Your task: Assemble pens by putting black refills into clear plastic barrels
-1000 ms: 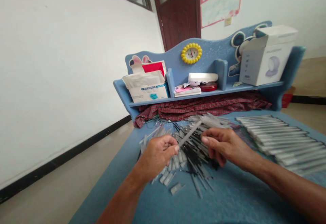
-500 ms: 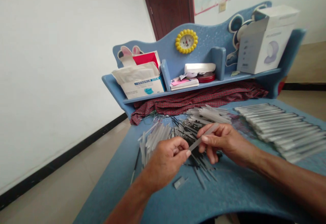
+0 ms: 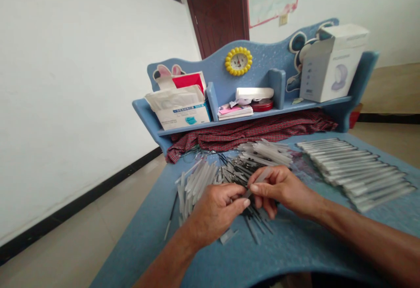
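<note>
Between my hands is a slim, translucent plastic sleeve point(image 3: 262, 176), tilted up to the right. My left hand point(image 3: 213, 209) is closed, with thumb and fingers pinching its lower end. My right hand point(image 3: 285, 188) grips the upper part between thumb and fingers. Beneath and behind the hands lies a heap of thin dark rods point(image 3: 233, 171), partly hidden by them. More translucent sleeves form one pile on the left point(image 3: 195, 182) and another pile at the back point(image 3: 266, 151). A small clear piece point(image 3: 228, 236) rests on the table below my left hand.
Rows of sleeved rods point(image 3: 354, 168) lie on the right of the blue table point(image 3: 210, 266). A crumpled checked cloth point(image 3: 229, 136) is tucked under the shelf point(image 3: 197, 127). On the shelf stand a mask box point(image 3: 183, 115), a red tin point(image 3: 261, 105) and a white carton point(image 3: 328, 67).
My hands have drawn closer together along the sleeve, and less of it shows between them. The camera view has shifted slightly.
</note>
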